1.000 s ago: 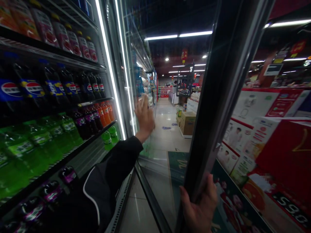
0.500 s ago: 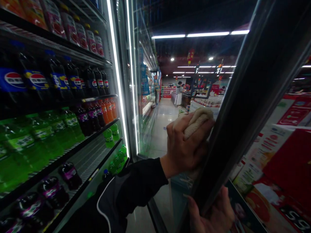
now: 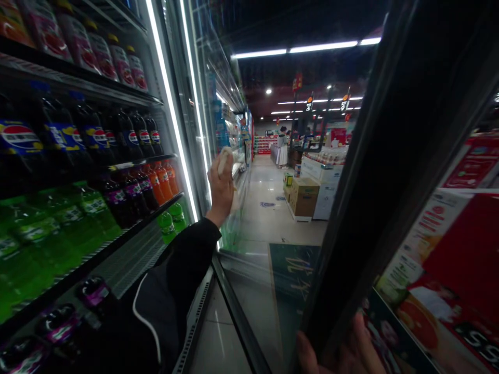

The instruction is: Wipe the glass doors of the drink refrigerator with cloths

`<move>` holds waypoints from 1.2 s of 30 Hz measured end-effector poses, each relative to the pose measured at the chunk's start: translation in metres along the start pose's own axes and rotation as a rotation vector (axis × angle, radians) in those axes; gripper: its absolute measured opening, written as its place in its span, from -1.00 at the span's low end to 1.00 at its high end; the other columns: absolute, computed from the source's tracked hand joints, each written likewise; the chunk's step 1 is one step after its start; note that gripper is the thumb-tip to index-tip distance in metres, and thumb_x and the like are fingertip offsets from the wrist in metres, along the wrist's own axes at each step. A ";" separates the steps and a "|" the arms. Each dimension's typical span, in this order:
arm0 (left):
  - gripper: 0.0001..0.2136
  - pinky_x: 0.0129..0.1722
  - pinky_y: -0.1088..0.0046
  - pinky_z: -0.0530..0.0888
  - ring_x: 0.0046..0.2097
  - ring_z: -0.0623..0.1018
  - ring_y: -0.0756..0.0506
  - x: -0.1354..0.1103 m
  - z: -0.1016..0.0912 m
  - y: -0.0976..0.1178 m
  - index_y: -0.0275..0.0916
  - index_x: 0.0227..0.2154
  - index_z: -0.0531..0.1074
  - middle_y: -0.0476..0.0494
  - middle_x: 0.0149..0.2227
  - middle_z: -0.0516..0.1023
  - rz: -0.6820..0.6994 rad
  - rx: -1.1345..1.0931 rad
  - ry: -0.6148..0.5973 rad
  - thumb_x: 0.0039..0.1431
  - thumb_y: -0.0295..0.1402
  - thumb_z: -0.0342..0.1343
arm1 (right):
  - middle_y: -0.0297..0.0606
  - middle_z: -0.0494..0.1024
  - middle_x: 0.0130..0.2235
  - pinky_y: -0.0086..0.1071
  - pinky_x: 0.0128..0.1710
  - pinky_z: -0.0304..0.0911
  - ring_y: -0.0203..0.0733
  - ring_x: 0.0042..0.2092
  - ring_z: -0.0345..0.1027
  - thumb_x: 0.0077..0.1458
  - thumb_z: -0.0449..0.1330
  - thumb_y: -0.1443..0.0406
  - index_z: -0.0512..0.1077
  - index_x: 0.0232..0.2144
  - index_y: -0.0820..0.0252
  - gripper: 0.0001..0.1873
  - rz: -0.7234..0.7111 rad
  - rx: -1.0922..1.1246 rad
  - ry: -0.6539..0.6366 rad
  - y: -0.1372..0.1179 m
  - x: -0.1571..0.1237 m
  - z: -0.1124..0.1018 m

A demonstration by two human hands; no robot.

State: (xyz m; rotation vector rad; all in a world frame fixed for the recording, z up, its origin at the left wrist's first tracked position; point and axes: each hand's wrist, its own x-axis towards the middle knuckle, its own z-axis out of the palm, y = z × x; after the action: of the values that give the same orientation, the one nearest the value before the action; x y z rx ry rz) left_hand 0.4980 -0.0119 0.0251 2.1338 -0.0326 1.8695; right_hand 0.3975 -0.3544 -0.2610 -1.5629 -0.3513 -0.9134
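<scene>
Toward the hinge side of an open cooler door, my left hand point(image 3: 220, 196) presses a folded pale cloth point(image 3: 225, 160) against the glass pane point(image 3: 253, 234). Its fingers are closed over the cloth, which partly shows above and beside them. At the bottom right, my right hand point(image 3: 363, 349) grips the dark door frame point(image 3: 356, 176) low down, thumb on the glass side and fingers on the outer side. The lower part of that hand is cut off by the picture edge.
Cooler shelves at left hold cola bottles point(image 3: 58, 132), green soda bottles point(image 3: 50, 223) and purple-labelled bottles point(image 3: 60, 324). Through the glass show a dark floor mat point(image 3: 292, 280), cardboard boxes point(image 3: 304, 197) and a distant person point(image 3: 282, 148). Red printed packaging point(image 3: 460, 259) stands right of the door.
My left hand has slid the cloth leftward across the glass, from beside the door frame to near the hinge side. My right hand still holds the frame. The view has shifted slightly.
</scene>
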 end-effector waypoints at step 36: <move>-0.61 0.27 0.15 0.55 0.27 0.56 -0.19 -0.068 -0.033 0.156 0.06 0.41 0.37 -0.22 0.28 0.56 0.238 -0.248 0.160 0.63 -0.19 0.02 | 0.17 0.54 0.20 0.01 -0.04 0.65 0.19 0.16 0.56 0.11 0.53 -0.05 0.24 0.46 0.28 0.06 -0.059 0.085 0.050 -0.049 0.023 0.008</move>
State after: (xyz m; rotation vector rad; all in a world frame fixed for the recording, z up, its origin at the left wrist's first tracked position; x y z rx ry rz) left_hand 0.4227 -0.1652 -0.0049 1.8754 -0.4769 2.0389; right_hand 0.3816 -0.3421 -0.2096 -1.4556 -0.3978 -0.9694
